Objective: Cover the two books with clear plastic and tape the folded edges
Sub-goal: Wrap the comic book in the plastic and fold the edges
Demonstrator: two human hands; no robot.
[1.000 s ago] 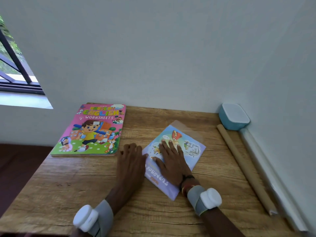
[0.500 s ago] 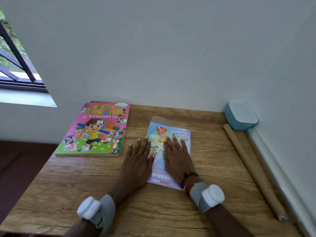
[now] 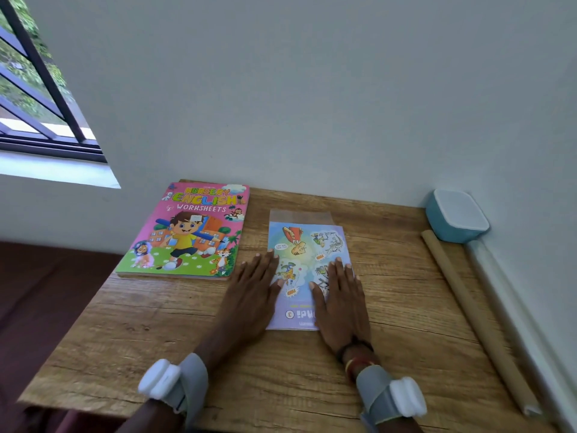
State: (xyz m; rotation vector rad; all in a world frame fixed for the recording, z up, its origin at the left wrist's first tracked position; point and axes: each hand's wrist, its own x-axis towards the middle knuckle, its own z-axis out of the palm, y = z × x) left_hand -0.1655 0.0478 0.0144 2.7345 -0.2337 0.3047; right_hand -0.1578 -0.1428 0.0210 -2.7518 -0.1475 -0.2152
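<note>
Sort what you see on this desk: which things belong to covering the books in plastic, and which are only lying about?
Part of the job:
small purple book, under both hands
clear plastic showing past its far edge
pink worksheets book
left hand, right hand

Lying about:
blue lidded box
brown roll and white roll, contents unclear

Blue lidded container [image 3: 456, 215] at the far right corner of the wooden surface [image 3: 125, 339]. Barred window [image 3: 40, 98] upper left. Grey wall [image 3: 312, 89] behind.
</note>
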